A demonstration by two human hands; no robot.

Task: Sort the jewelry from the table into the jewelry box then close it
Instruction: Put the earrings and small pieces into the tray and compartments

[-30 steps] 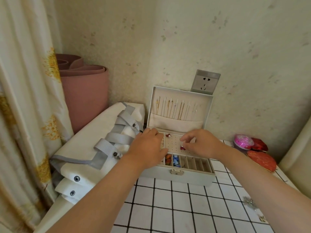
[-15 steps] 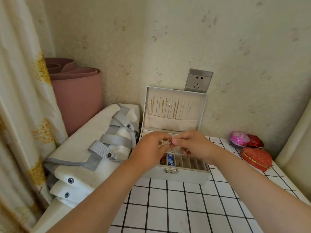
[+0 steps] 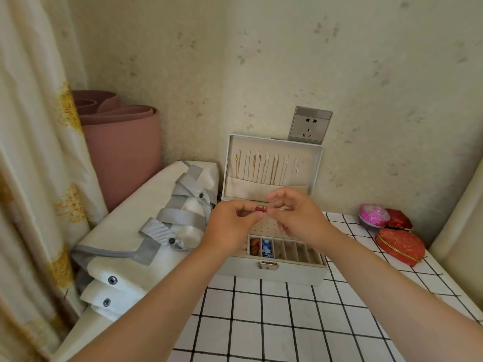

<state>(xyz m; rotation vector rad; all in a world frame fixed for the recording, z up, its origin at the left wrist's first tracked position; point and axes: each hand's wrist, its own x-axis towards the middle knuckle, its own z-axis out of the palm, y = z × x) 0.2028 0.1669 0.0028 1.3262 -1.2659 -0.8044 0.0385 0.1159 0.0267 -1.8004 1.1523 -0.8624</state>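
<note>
Two hands meet in the air, and between their fingertips sits a small red piece of jewelry [image 3: 260, 209]. The left hand [image 3: 230, 227] pinches it with thumb and forefinger, its other fingers curled under. The right hand [image 3: 300, 218] nips the opposite side of it between thumb and one finger, with its remaining fingers loosely bent and lifted.

Right beneath both hands lies the open jewelry box [image 3: 274, 274]. Its lid [image 3: 315, 163] stands upright just beyond the fingertips, with a row of thin chains [image 3: 261, 168] hanging inside. Under the right palm is a dotted panel [image 3: 266, 226], and nearer the wrists runs a row of narrow slots. The two slots closest to the left wrist hold orange bits [image 3: 254, 245] and blue bits [image 3: 266, 249]. A metal latch [image 3: 268, 265] sits on the front wall, below the gap between the wrists.

A checked cloth [image 3: 287, 325] spreads under the forearms. Well off to the right of the right hand rest a red heart-shaped box [image 3: 400, 246] and a pink round thing [image 3: 373, 215]. Beside the left hand lies a white bag [image 3: 117, 231] with grey straps.
</note>
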